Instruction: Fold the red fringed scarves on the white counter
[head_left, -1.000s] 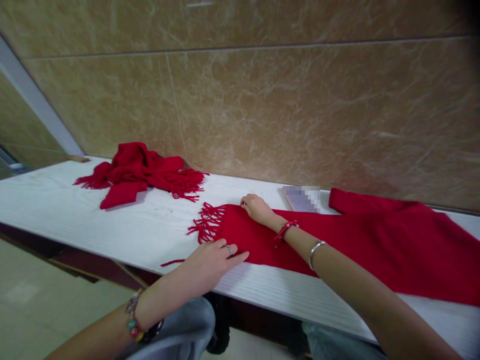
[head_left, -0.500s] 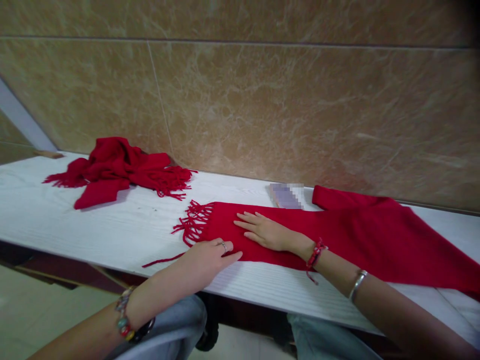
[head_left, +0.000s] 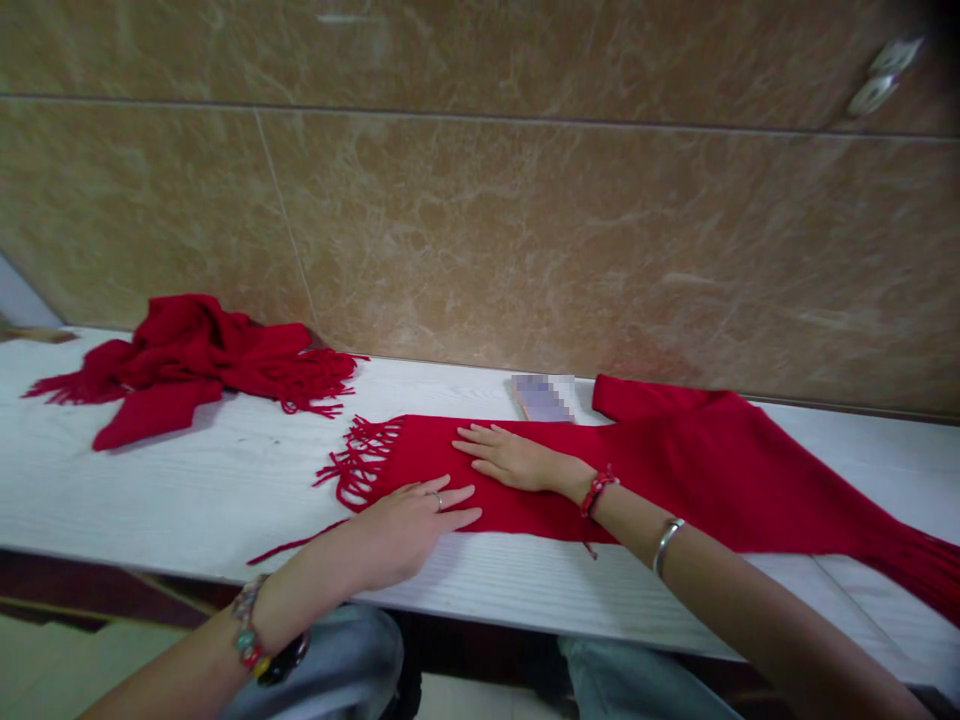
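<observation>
A red fringed scarf (head_left: 675, 470) lies spread along the white tabletop, its left fringe fanned out and its right end running out of view. Near its left end my left hand (head_left: 412, 525) rests on the lower edge, fingers apart, with a ring on one finger. My right hand (head_left: 517, 460) lies flat on the scarf just above and to the right, fingers stretched to the left. Neither hand grasps the cloth. One long strand trails from the fringe, partly under my left forearm.
Another red scarf (head_left: 202, 350) lies crumpled at the back left of the white table (head_left: 187, 500). Behind the spread scarf is a small flat item (head_left: 544, 398), its surface blurred out. A brown marbled wall (head_left: 480, 250) borders the table's back edge.
The view has shifted to the right, bringing more of the right fringe into sight. My left hand's fingers have spread further over the scarf; my right hand stays flat on it.
</observation>
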